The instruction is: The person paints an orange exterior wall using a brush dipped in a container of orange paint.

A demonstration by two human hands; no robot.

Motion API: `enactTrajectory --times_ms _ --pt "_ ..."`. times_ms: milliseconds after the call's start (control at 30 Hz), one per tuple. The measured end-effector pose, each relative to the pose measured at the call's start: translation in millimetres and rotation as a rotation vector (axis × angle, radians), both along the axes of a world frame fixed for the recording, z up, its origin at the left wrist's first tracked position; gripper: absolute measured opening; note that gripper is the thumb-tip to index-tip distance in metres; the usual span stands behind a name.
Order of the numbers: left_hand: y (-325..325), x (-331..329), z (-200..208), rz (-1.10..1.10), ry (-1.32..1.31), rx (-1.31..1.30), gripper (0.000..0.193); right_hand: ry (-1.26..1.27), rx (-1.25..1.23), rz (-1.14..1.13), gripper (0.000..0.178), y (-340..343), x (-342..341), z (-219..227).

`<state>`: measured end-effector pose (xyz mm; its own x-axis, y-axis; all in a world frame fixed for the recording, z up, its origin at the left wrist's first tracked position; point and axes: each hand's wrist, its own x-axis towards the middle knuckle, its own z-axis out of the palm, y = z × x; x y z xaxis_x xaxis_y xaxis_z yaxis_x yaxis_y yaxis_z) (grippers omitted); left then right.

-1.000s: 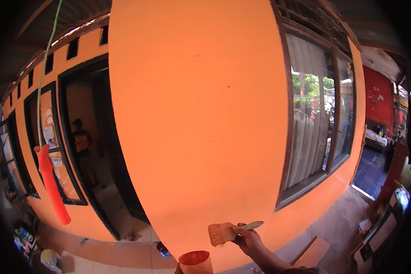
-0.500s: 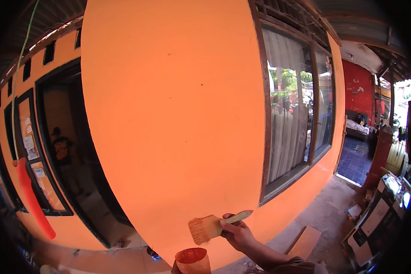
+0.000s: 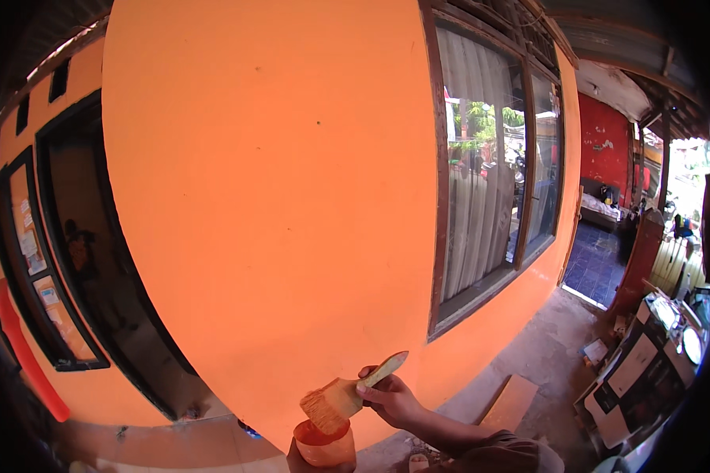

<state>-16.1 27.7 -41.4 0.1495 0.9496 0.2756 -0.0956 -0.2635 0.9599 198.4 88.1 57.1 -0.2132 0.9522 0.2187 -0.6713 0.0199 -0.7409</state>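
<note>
My right hand (image 3: 388, 400) is closed round the pale handle of a wide paintbrush (image 3: 342, 396). The brush tilts down to the left, and its orange-coated bristles lie over the rim of a small paint pot (image 3: 331, 454). Orange paint coats the inside of this pot. My left hand (image 3: 296, 460) shows only in part at the lower edge, wrapped round the pot's side. Just beyond both hands rises an orange wall (image 3: 276, 260) with a few small dark spots on it.
A brown-framed window (image 3: 481, 189) with curtains is set into the wall on the right. Left of the wall corner stands a dark doorway (image 3: 126, 276). A flat board (image 3: 510, 406) lies on the concrete floor, near stacked boxes (image 3: 635, 378) at the right.
My right hand has brought the brush down and left, so its bristles are now at the pot's mouth. The pot sits slightly higher in view. The whole scene has shifted left.
</note>
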Motion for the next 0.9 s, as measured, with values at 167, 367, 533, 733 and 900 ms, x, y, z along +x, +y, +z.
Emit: enactTrajectory --times_ms 167,367,533,733,900 --pt "4 3 20 -0.076 -0.168 -0.108 0.078 -0.133 -0.003 -0.09 0.023 13 3 6" --pt "4 0 33 0.054 -0.005 -0.033 0.072 -0.098 0.195 -0.076 0.027 13 10 11" --pt "-1 0 42 0.173 0.106 0.134 0.096 -0.125 0.339 -0.014 0.031 9 4 19" --pt "-5 -2 36 0.271 0.201 0.165 0.093 -0.308 0.383 0.126 0.035 11 -2 39" --pt "-6 1 36 0.491 0.392 0.345 0.08 -0.695 0.891 0.345 0.029 21 -18 57"
